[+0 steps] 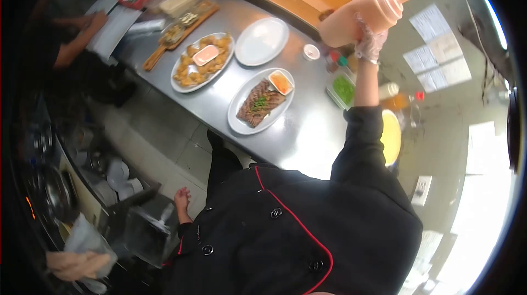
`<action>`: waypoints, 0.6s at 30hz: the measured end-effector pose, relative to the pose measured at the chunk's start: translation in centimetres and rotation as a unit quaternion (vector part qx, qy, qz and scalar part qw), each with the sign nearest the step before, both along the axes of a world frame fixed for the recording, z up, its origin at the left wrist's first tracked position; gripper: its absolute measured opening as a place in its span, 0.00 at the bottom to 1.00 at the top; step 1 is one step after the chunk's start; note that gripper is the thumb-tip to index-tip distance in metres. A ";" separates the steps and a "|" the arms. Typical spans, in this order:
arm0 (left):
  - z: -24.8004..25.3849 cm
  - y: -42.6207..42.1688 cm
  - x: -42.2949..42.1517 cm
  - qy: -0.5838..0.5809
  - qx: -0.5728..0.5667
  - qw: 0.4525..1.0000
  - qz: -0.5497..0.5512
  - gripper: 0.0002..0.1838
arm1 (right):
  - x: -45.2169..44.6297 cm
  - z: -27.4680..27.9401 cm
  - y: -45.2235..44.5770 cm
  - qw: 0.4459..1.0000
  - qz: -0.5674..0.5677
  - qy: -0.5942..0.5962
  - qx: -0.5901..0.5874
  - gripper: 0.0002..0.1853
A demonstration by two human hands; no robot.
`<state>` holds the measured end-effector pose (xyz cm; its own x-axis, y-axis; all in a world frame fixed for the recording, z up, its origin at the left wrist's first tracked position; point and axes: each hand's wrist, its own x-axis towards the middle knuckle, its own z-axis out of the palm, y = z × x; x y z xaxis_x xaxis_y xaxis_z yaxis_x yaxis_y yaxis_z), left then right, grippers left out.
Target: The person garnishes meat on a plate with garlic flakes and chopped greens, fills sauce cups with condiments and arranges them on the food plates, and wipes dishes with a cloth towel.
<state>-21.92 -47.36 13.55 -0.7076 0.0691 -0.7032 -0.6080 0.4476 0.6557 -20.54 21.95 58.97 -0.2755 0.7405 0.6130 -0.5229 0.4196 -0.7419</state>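
At one o'clock, the gloved right hand (371, 43) wraps a squeeze bottle (366, 9), nozzle toward two o'clock, its wide body calling for a full grip. At eight o'clock, the left hand (182, 200) hangs half-open, apparently empty.

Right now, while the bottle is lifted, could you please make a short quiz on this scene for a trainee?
1. Which hand holds the squeeze bottle?
2. True or false: the left hand hangs apart from the metal table.
3. How many white oval plates stand on the table?

Key: 1. The right hand, gloved. 2. True. 3. Three; two carry food: fried pieces and grilled meat.
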 end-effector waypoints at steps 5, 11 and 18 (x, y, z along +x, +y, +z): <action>1.5 -1.4 0.2 -0.069 -0.023 0.997 -0.031 0.14 | 8.3 -0.5 7.2 0.939 -0.315 -0.078 0.117 0.39; 1.0 -2.9 -1.1 -0.037 0.002 0.999 0.010 0.14 | 14.2 -4.1 12.4 0.732 -0.584 -0.352 -0.003 0.40; 3.4 -1.0 -2.4 -0.026 -0.027 0.999 -0.006 0.14 | 18.2 -14.0 18.7 0.679 -0.615 -0.383 -0.123 0.40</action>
